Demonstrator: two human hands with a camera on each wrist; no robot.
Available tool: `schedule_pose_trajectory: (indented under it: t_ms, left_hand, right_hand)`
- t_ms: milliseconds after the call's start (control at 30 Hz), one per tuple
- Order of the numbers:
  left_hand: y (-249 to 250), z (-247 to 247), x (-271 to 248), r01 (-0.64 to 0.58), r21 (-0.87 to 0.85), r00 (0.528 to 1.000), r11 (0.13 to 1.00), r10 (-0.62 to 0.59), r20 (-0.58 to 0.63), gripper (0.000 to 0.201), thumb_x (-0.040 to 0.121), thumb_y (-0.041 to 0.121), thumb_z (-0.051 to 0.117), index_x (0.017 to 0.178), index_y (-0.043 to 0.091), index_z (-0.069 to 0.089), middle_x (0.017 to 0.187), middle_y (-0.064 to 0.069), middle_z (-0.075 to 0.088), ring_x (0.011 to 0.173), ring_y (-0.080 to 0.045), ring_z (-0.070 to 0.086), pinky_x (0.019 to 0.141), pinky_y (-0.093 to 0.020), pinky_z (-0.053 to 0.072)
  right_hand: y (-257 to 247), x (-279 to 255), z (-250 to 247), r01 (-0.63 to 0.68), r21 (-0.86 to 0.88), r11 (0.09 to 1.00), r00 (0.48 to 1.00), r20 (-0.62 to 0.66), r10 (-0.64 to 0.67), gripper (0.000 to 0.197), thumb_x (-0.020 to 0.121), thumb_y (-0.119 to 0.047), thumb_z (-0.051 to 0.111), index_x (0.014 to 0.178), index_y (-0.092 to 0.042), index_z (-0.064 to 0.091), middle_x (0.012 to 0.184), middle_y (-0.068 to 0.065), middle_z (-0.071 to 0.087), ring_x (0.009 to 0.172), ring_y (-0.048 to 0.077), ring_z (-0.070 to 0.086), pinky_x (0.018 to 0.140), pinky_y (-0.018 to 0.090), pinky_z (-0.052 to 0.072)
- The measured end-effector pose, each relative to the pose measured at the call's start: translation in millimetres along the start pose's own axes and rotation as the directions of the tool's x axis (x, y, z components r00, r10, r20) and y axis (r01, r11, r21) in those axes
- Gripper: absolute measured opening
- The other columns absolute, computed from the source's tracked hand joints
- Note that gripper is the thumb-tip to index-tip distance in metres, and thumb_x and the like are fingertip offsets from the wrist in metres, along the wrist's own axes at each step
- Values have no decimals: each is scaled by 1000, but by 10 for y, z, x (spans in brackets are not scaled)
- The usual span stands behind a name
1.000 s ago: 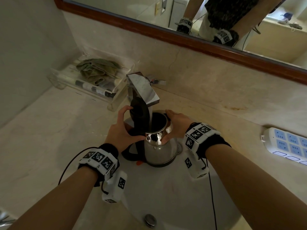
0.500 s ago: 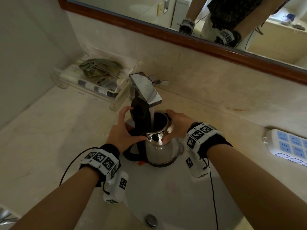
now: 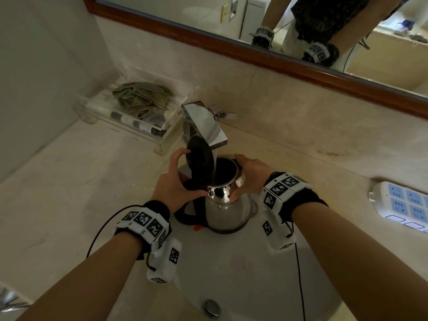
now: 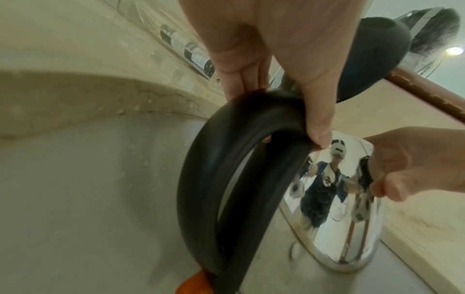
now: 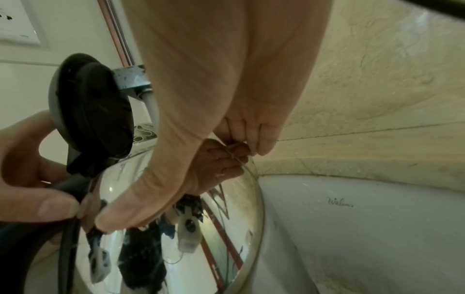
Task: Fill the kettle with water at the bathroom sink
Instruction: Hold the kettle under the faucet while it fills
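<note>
A shiny steel kettle [image 3: 228,210] stands in the white sink basin [image 3: 243,274], right under the chrome tap [image 3: 203,126]. Its black lid [image 3: 199,158] is flipped up. A stream of water [image 3: 214,163] runs from the spout into the open mouth. My left hand [image 3: 177,181] grips the top of the black handle [image 4: 226,159], thumb wrapped over it. My right hand [image 3: 250,176] cups the kettle's upper right side [image 5: 201,228], thumb and fingers curved round the steel body.
A clear tray [image 3: 129,112] with a green cloth and small bottles sits on the counter to the left of the tap. A white power strip [image 3: 403,206] lies on the counter at the right. A wood-framed mirror [image 3: 254,49] runs along the back wall. The drain plug [image 3: 212,308] is near me.
The kettle and both hands stay put under the tap. Only the head view has shifted slightly.
</note>
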State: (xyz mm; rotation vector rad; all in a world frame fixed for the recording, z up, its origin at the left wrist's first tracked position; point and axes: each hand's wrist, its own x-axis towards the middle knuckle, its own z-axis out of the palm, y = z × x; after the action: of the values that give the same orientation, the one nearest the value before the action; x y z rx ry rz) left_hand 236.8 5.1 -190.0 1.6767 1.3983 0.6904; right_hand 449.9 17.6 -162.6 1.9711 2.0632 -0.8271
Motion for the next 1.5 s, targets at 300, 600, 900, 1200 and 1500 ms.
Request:
schedule_pose_trajectory:
  t_ms: [300, 600, 900, 1200, 1500]
  left_hand:
    - [-33, 4, 1, -5, -16, 1000, 1000, 4, -16, 96, 58, 15, 85, 125, 42, 22, 73, -9, 67, 69, -17, 65, 62, -22, 49]
    - [-9, 4, -20, 4, -30, 1000, 1000, -4, -8, 95, 59, 12, 85, 127, 39, 23, 72, -7, 66, 69, -16, 65, 63, -22, 49]
    - [-1, 22, -14, 1, -35, 1000, 999, 0, 1, 96, 59, 11, 84, 127, 40, 22, 71, -3, 64, 70, -16, 64, 66, -26, 50]
    - [-35, 6, -16, -4, -30, 1000, 1000, 4, -19, 96, 58, 14, 86, 126, 39, 23, 71, -7, 66, 68, -17, 65, 63, -22, 49]
    - [-12, 23, -11, -2, -33, 1000, 999, 2, -2, 96, 58, 13, 85, 122, 46, 22, 75, -9, 67, 72, -19, 66, 69, -32, 53]
  right_hand:
    - [-6, 10, 9, 14, 8, 1000, 1000, -23, -14, 118, 55, -46, 85, 148, -11, 20, 148, 5, 37, 133, 26, 42, 108, 35, 38]
    - [-11, -6, -2, 9, -7, 1000, 1000, -10, -9, 120, 57, -47, 84, 149, -10, 16, 151, 7, 32, 136, 26, 37, 111, 35, 34]
    - [-4, -38, -14, 15, -19, 1000, 1000, -3, -15, 120, 62, -45, 82, 150, -8, 10, 156, 8, 23, 141, 26, 30, 114, 33, 27]
    - [-27, -23, -8, 14, -7, 1000, 1000, -14, -14, 119, 56, -46, 84, 148, -10, 18, 150, 6, 34, 134, 26, 40, 109, 35, 36]
    - [-18, -51, -19, 4, -14, 1000, 1000, -6, -4, 121, 60, -45, 83, 150, -8, 12, 154, 7, 28, 138, 26, 35, 112, 32, 31]
